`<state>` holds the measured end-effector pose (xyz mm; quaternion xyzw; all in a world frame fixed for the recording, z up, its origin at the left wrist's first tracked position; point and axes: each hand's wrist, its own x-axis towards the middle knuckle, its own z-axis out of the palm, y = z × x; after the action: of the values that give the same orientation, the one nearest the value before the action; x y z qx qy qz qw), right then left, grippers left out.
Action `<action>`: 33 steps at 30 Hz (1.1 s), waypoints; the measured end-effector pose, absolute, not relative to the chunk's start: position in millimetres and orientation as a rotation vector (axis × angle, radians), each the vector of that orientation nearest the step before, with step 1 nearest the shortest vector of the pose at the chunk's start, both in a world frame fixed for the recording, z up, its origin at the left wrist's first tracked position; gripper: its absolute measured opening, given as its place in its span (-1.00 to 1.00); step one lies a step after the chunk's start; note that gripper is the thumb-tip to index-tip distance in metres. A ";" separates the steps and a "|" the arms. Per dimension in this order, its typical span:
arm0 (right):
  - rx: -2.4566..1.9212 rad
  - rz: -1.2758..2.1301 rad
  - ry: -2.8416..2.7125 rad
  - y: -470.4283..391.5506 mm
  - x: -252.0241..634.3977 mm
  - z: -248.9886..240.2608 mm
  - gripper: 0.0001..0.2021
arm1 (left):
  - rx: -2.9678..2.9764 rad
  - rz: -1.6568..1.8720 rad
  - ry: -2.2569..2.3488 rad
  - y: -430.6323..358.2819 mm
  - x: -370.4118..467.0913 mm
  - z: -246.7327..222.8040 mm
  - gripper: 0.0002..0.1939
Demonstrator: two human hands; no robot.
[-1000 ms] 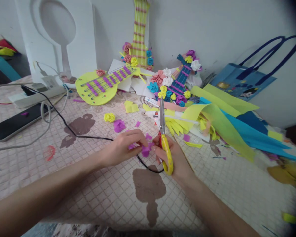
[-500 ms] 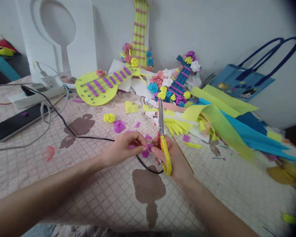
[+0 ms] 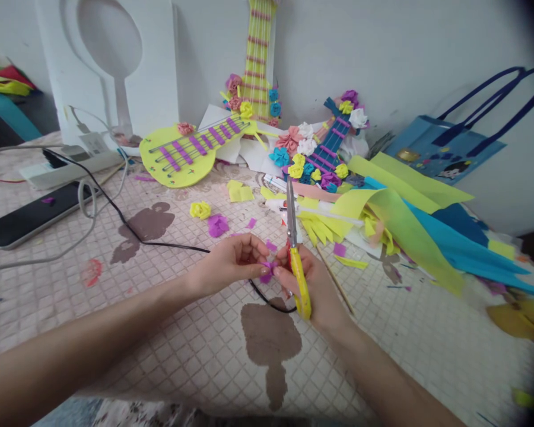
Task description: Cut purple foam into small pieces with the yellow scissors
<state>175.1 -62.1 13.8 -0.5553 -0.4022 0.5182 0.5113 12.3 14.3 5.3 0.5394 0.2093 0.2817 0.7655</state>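
Observation:
Between my two hands is a small piece of purple paper (image 3: 267, 273). My left hand (image 3: 231, 264) pinches it from the left with thumb and fingers. My right hand (image 3: 314, 284) pinches its right side and also keeps the scissors (image 3: 298, 261) in its grasp, yellow handle in the palm, blades together and pointing away from me. A crumpled yellow paper flower (image 3: 200, 209) and a purple one (image 3: 218, 225) lie beyond my left hand. Purple scraps (image 3: 339, 249) and cut yellow paper (image 3: 240, 191) are scattered around them.
A black cable (image 3: 175, 245) runs under my hands. A phone (image 3: 31, 214) and power strip (image 3: 71, 166) lie left. Decorated paper guitars (image 3: 178, 155) stand and lie at the back. Yellow and blue sheets (image 3: 454, 237) and a blue bag (image 3: 445, 148) are right.
The view has shifted slightly. Both hands stay close together, and the purple piece between them looks more folded, with less of it showing.

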 end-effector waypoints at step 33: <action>-1.354 1.148 -1.109 -63.8 174.4 20.7 -0.66 | 1.132 0.555 0.654 12.9 10.8 10.8 -0.65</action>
<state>174.4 -63.8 20.7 -0.5599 -0.4589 0.4747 0.5006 10.8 12.9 10.8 0.5196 0.3003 0.2548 0.7582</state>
